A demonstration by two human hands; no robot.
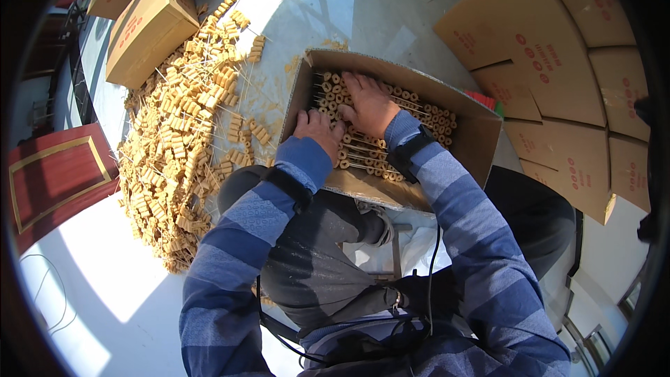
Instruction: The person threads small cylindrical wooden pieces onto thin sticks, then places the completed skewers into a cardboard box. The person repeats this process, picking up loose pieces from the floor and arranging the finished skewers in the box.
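Observation:
An open cardboard box (478,136) rests tilted before me, its near side by my knees. Inside lie rows of skewers (363,157), thin sticks with tan, ring-shaped pieces whose round ends face up. My left hand (321,131) is at the box's left side, fingers apart over the skewer ends, holding nothing that I can see. Further in, my right hand (371,106) lies flat on the skewers with its fingers spread. The two hands are close together, and the skewers under them are hidden. Dark bands circle both wrists.
A big heap of loose skewers (174,146) covers the floor on the left. Closed cartons (153,28) stand behind it, and more cartons (551,63) are stacked at the right. A dark red panel (59,178) is at far left. Cables hang by my lap.

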